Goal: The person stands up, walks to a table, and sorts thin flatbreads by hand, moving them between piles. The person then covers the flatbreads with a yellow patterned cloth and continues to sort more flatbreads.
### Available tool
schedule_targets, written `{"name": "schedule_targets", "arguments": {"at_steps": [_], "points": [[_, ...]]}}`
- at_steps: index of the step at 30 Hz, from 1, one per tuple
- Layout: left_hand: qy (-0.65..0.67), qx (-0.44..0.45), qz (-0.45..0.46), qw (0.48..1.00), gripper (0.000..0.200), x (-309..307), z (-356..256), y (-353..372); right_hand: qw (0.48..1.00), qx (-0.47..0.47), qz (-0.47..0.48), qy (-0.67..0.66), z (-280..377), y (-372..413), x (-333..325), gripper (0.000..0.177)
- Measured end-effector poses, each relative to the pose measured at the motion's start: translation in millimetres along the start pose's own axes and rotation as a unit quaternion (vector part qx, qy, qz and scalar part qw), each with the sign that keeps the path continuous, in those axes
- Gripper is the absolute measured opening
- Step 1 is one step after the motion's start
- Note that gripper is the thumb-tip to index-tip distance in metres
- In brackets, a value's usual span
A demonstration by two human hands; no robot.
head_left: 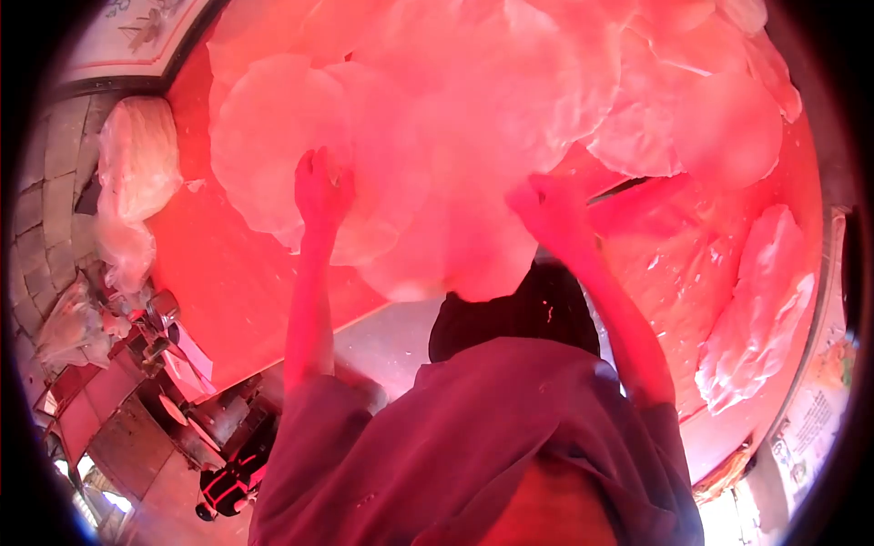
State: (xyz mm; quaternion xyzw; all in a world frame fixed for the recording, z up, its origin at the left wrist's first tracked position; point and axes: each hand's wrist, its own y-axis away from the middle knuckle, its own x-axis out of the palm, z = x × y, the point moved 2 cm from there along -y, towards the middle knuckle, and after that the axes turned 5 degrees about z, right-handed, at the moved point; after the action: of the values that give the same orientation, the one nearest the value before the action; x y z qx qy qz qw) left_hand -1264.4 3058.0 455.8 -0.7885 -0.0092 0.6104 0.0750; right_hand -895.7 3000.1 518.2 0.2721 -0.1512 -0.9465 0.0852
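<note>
Thin, round, floppy sheets (pixel 455 118) overlap in a wide layer across the far part of the table; their material is hard to tell in the strong pink light. My left hand (pixel 323 191) is over the left part of this layer, its fingers curled on a sheet. At the layer's near right edge, my right hand (pixel 553 211) is closed with its fingertips on a sheet. Between my hands, a rounded sheet edge hangs toward my body. Just right of my right hand, a dark narrow strip (pixel 619 191) shows beside the sheets.
A folded stack of pale sheets (pixel 760 309) lies on the table's right side. To the left are a stuffed clear plastic bag (pixel 137 159) and a cluttered low stand (pixel 182 409). A framed panel (pixel 132 36) borders the table at upper left, above a brick floor (pixel 55 191).
</note>
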Motion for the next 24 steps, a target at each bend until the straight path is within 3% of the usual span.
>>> {"name": "schedule_targets", "arguments": {"at_steps": [2, 4, 6, 7, 9, 10, 11, 12, 13, 16, 17, 18, 19, 23, 24], "points": [[-0.011, 0.020, 0.008, 1.000, 0.048, -5.7, 3.1, 1.7, 0.997, -0.049, -0.057, -0.005, 55.6, -11.1, -34.1, 0.030], [-0.014, 0.041, 0.006, 0.999, 0.041, -9.7, 2.2, -0.8, 0.992, -0.094, -0.074, -0.050, 71.8, -30.1, -70.2, 0.029], [-0.056, 0.091, -0.023, 0.994, 0.018, -14.8, 4.8, -0.4, 0.990, -0.067, -0.048, -0.113, 59.7, -54.8, -105.3, 0.023], [-0.053, 0.090, -0.023, 0.994, 0.018, -16.0, 6.5, -1.4, 0.991, -0.066, -0.047, -0.110, 50.9, -64.4, -113.2, 0.023], [-0.003, 0.081, -0.045, 0.996, 0.003, -24.6, 9.1, -5.0, 0.970, -0.053, -0.064, -0.230, 29.0, -85.1, -123.5, 0.021], [-0.005, 0.079, -0.046, 0.996, 0.003, -34.0, 3.6, -6.4, 0.969, -0.055, -0.062, -0.231, 2.9, -100.7, -126.5, 0.021], [0.020, 0.047, -0.067, 0.996, 0.002, -47.5, -5.8, -8.4, 0.981, 0.004, -0.058, -0.187, -36.3, -118.3, -124.1, 0.022], [0.045, 0.017, -0.090, 0.995, 0.004, -59.4, -16.9, -11.6, 0.986, 0.061, -0.056, -0.142, -64.6, -131.6, -120.7, 0.024], [0.042, 0.018, -0.093, 0.995, 0.004, -70.1, -33.5, -11.2, 0.986, 0.057, -0.055, -0.144, -77.2, -138.5, -118.8, 0.024], [0.180, 0.000, 0.036, 0.983, 0.009, -66.0, -75.6, 11.4, 0.991, 0.103, -0.045, -0.066, -105.5, -152.2, -111.0, 0.032], [0.087, 0.080, 0.013, 0.993, 0.010, -59.3, -101.4, 17.0, 0.992, 0.003, -0.125, 0.030, -106.2, -158.6, -107.8, 0.032], [0.128, 0.046, 0.054, 0.989, 0.017, -38.6, -113.6, 27.4, 0.965, -0.096, -0.205, 0.128, -98.5, -162.8, -108.2, 0.032], [0.087, 0.098, -0.005, 0.991, 0.030, -9.1, -114.9, 41.0, 0.960, -0.061, -0.183, 0.205, -61.7, -152.7, -110.2, 0.035], [0.050, 0.081, 0.038, 0.995, 0.050, -6.9, -153.8, 46.3, 0.966, 0.013, -0.181, 0.182, -52.9, -165.5, -110.3, 0.034], [0.049, 0.083, 0.018, 0.995, 0.046, -2.8, -149.1, 45.0, 0.983, 0.037, -0.165, 0.074, -58.5, -169.8, -110.3, 0.033]]}}
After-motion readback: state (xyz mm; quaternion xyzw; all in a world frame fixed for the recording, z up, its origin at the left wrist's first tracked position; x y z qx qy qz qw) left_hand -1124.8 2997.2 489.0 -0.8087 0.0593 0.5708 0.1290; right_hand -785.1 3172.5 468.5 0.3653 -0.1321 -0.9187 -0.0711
